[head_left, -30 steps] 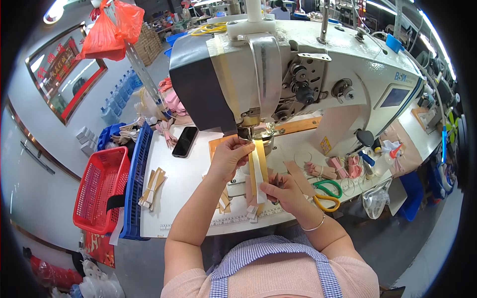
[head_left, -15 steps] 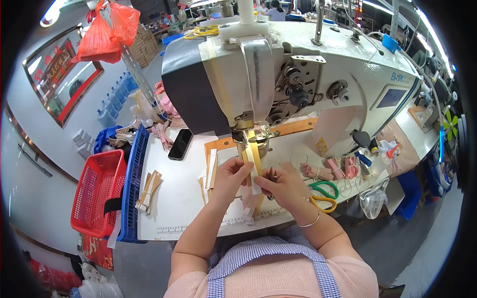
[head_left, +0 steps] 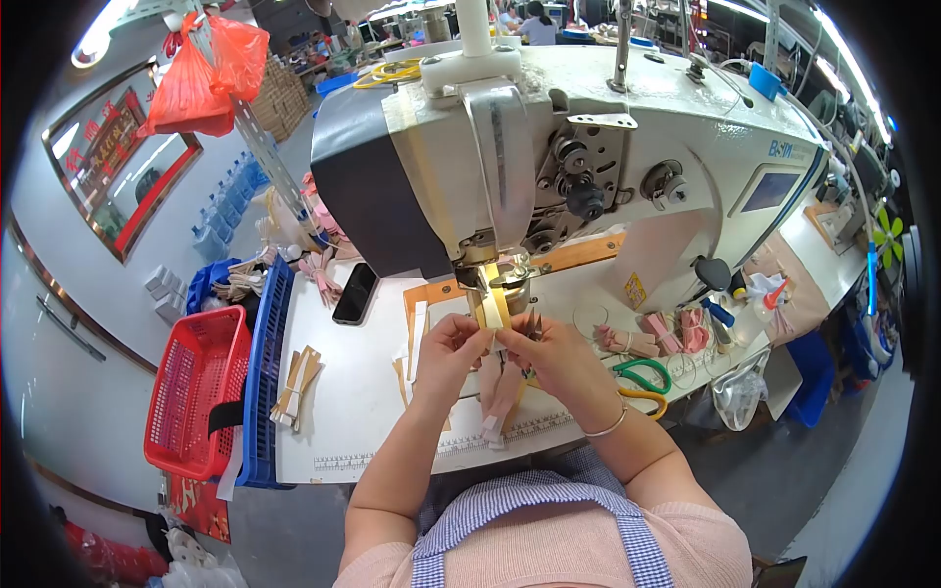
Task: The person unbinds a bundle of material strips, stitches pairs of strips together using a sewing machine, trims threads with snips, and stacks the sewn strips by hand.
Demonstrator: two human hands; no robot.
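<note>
Pinched between finger and thumb, a yellow and white strip [head_left: 494, 308] runs out from under the sewing machine's needle area [head_left: 495, 269]. My left hand [head_left: 453, 355] grips its left side near the end. On the other side, my right hand [head_left: 567, 365] pinches the same end, fingertips almost meeting the left ones. Dark pointed tips, which look like thread snips [head_left: 534, 326], stick up from the right hand; their handles are hidden. Below the hands, pale pinkish strips [head_left: 502, 402] lie on the table across a ruler tape [head_left: 461, 443].
Left of my hands lie a phone [head_left: 355, 294], a tied strip bundle [head_left: 296, 387], a blue crate [head_left: 263, 392] and a red basket [head_left: 201, 382]. To the right are green-handled scissors [head_left: 644, 374], yellow handles [head_left: 644, 400] and pink bundles [head_left: 662, 333]. The machine head [head_left: 441, 176] overhangs the hands.
Both hands have moved slightly up toward the needle area and closer together on the strip. Less of the yellow strip hangs below them. The view has shifted slightly.
</note>
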